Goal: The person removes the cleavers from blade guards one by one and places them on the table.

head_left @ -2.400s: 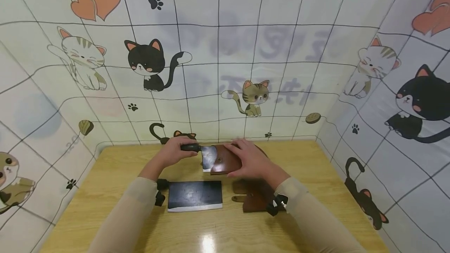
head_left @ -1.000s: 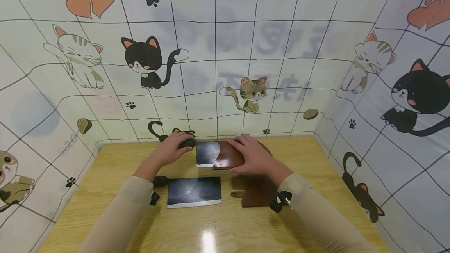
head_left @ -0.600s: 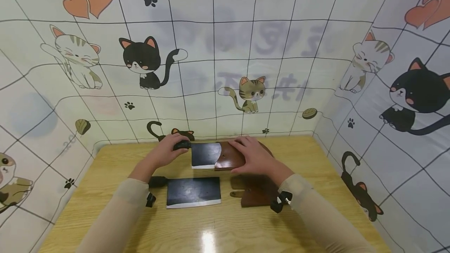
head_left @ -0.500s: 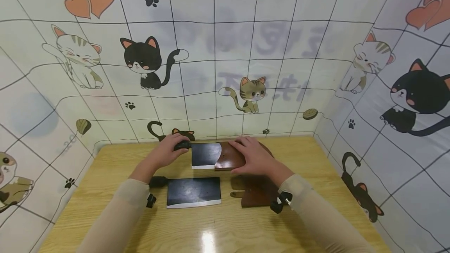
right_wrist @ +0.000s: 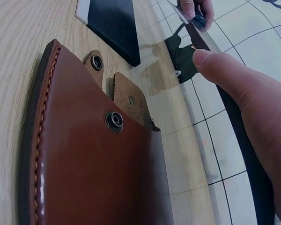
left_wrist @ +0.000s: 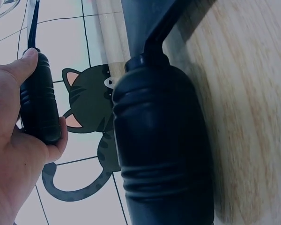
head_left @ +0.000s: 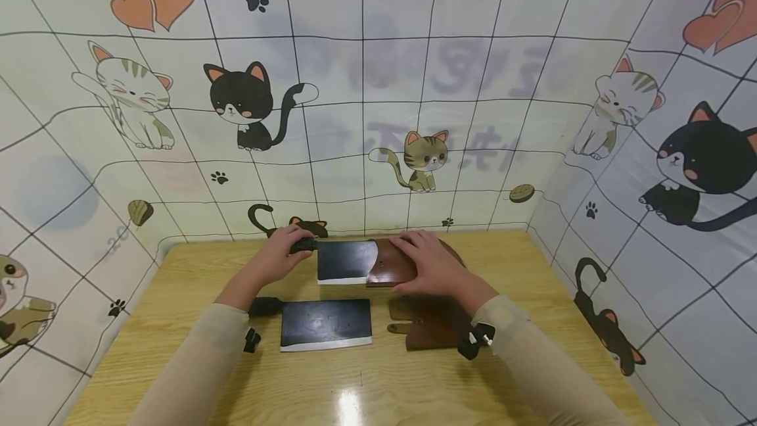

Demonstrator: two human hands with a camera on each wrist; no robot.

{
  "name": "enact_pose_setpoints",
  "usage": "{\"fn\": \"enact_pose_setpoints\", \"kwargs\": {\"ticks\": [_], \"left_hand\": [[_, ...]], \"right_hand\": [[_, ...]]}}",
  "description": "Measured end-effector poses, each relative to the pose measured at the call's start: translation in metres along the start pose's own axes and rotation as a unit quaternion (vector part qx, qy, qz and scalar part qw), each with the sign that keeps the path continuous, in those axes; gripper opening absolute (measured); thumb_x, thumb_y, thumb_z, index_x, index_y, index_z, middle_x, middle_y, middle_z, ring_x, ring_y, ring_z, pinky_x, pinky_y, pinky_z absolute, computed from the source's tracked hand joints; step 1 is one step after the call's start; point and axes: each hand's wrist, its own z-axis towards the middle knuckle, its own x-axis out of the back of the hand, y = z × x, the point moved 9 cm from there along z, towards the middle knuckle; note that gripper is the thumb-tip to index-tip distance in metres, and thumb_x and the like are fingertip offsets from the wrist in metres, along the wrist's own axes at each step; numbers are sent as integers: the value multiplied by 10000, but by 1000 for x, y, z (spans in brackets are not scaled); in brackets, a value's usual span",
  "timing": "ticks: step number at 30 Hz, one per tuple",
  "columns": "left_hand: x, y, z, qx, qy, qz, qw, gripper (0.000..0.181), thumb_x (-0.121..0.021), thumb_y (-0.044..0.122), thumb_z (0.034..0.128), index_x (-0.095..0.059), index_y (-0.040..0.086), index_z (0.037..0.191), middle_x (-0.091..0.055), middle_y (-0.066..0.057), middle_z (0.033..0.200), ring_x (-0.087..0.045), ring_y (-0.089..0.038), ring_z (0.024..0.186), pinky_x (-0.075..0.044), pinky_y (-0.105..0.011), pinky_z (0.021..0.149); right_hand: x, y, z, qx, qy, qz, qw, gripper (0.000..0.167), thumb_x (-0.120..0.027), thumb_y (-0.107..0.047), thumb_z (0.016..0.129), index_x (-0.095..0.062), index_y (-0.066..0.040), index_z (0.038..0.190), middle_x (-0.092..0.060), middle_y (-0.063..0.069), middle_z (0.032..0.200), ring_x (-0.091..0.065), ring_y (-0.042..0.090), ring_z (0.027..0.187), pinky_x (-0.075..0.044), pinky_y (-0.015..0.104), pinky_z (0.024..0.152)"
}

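Near the back of the table, my left hand (head_left: 273,258) grips the black handle (left_wrist: 41,105) of a cleaver (head_left: 344,261). Part of its dark blade shows, with a bright lower edge; the rest is inside a brown leather sheath (head_left: 387,271). My right hand (head_left: 434,265) holds that sheath, fingers over its far side and thumb along the near side. Closer to me, a second cleaver (head_left: 325,324) lies flat, its black handle (left_wrist: 164,140) large in the left wrist view. Beside it lies a second leather sheath (right_wrist: 93,154), partly hidden by my right arm.
The wooden table (head_left: 384,380) meets a cloth wall (head_left: 331,196) printed with cats, right behind the held cleaver. Similar cloth rises on both sides. The second sheath's strap (right_wrist: 94,63) with a metal snap sticks out toward the second cleaver.
The left hand has drawn the cleaver leftward, so more blade shows outside the sheath. The right hand has shifted slightly right with the sheath. The second cleaver and sheath stay put.
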Motion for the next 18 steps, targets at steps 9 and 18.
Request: {"fn": "enact_pose_setpoints", "kwargs": {"ticks": [9,18], "left_hand": [[0,-6,-3,172,-176,-115,9996,364,-753,165,1083,-678,38,1416,-623,-151,1302,-571,-399,1187,-493,-594,958],[-1,-10,-4,163,-235,-133,9995,355,-762,155,1076,-676,70,1410,-624,-136,1285,-573,-374,1175,-499,-568,953]], "right_hand": [[-2,5,-4,-109,-61,139,9998,1113,-900,-688,829,-445,-179,1707,-481,73,1624,-430,345,1497,-366,604,1223],[0,8,-7,-145,-60,215,9996,1131,-922,-688,806,-452,-189,1706,-490,70,1614,-426,339,1494,-363,605,1225]]}}
